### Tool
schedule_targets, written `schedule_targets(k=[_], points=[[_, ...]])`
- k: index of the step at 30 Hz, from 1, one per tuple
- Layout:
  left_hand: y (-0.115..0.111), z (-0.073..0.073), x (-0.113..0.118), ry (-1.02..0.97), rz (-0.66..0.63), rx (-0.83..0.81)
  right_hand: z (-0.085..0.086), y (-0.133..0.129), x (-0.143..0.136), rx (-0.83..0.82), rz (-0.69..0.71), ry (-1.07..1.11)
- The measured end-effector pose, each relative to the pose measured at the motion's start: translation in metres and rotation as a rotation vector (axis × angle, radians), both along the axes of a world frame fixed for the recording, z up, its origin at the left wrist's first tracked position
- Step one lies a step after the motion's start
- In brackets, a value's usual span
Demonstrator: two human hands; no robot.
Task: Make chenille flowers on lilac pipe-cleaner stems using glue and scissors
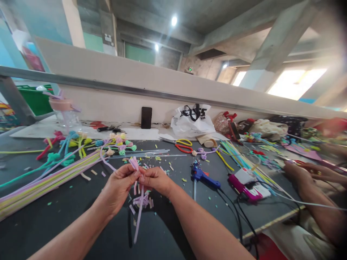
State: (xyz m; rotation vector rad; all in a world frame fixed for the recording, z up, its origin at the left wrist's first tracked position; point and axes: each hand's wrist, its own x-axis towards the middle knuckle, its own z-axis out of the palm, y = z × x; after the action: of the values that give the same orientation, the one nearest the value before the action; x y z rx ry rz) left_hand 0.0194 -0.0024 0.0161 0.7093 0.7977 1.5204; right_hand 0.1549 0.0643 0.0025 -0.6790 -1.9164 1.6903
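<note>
My left hand (121, 184) pinches a bundle of short lilac pipe cleaner pieces, whose tips stick up above the fingers. One long lilac pipe cleaner (139, 218) hangs down from between my two hands. My right hand (155, 180) is closed at the same spot, its fingertips touching the lilac pieces and my left fingers. Exactly which strand each hand grips is partly hidden by the fingers. Below them, a small heap of cut lilac pieces (145, 200) lies on the dark table (89, 231). A blue glue gun (206, 177) rests to the right of my right hand.
Long pipe cleaners (54, 177) lie at left beside finished fluffy flowers (61, 159). Behind are red-and-yellow scissors (184, 145), a phone (146, 117) and a white bag (192, 121). A magenta glue gun (245, 187) with cords lies right, near a co-worker's hands (300, 177).
</note>
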Motion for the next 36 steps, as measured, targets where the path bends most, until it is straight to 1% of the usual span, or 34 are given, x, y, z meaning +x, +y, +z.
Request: schedule_targets(k=[3, 5, 7, 10, 12, 13, 15, 18, 20, 22, 24, 26, 28, 31, 34, 36], points=[[0.002, 0.001, -0.002, -0.005, 0.053, -0.014, -0.001, -0.001, 0.000, 0.051, 0.055, -0.003], [0.005, 0.003, -0.006, -0.016, 0.106, -0.024, 0.000, -0.004, -0.002, 0.130, 0.111, -0.032], [0.010, 0.003, -0.012, -0.026, 0.185, -0.044, 0.000, -0.008, -0.005, 0.286, 0.164, -0.093], [0.016, 0.001, -0.021, -0.035, 0.297, -0.087, 0.000, -0.018, -0.010, 0.642, 0.220, -0.209], [0.020, 0.000, -0.027, -0.049, 0.314, -0.099, 0.000, -0.024, -0.013, 0.839, 0.255, -0.270], [0.021, 0.000, -0.029, -0.047, 0.308, -0.103, 0.001, -0.027, -0.014, 0.903, 0.273, -0.296], [0.022, 0.000, -0.034, -0.026, 0.283, -0.100, 0.001, -0.031, -0.014, 0.981, 0.312, -0.335], [0.024, 0.002, -0.041, 0.020, 0.257, -0.082, 0.001, -0.033, -0.013, 1.011, 0.383, -0.346], [0.024, 0.003, -0.045, 0.053, 0.237, -0.072, 0.000, -0.031, -0.011, 0.982, 0.432, -0.307], [0.024, 0.002, -0.048, 0.081, 0.174, -0.066, 0.000, -0.029, -0.009, 0.924, 0.457, -0.247], [0.022, -0.002, -0.048, 0.082, 0.066, -0.078, 0.002, -0.026, -0.008, 0.890, 0.433, -0.196], [0.020, -0.007, -0.044, 0.060, -0.058, -0.134, 0.004, -0.022, -0.007, 0.907, 0.360, -0.200], [0.019, -0.013, -0.038, 0.031, -0.134, -0.199, 0.004, -0.019, -0.006, 0.935, 0.279, -0.239], [0.019, -0.020, -0.031, 0.011, -0.159, -0.260, -0.003, -0.015, -0.005, 0.952, 0.226, -0.280], [0.022, -0.022, -0.027, -0.015, -0.143, -0.293, -0.010, -0.016, -0.007, 0.954, 0.262, -0.260], [0.023, -0.020, -0.025, -0.027, -0.140, -0.312, -0.006, -0.020, -0.010, 0.924, 0.245, -0.250]])
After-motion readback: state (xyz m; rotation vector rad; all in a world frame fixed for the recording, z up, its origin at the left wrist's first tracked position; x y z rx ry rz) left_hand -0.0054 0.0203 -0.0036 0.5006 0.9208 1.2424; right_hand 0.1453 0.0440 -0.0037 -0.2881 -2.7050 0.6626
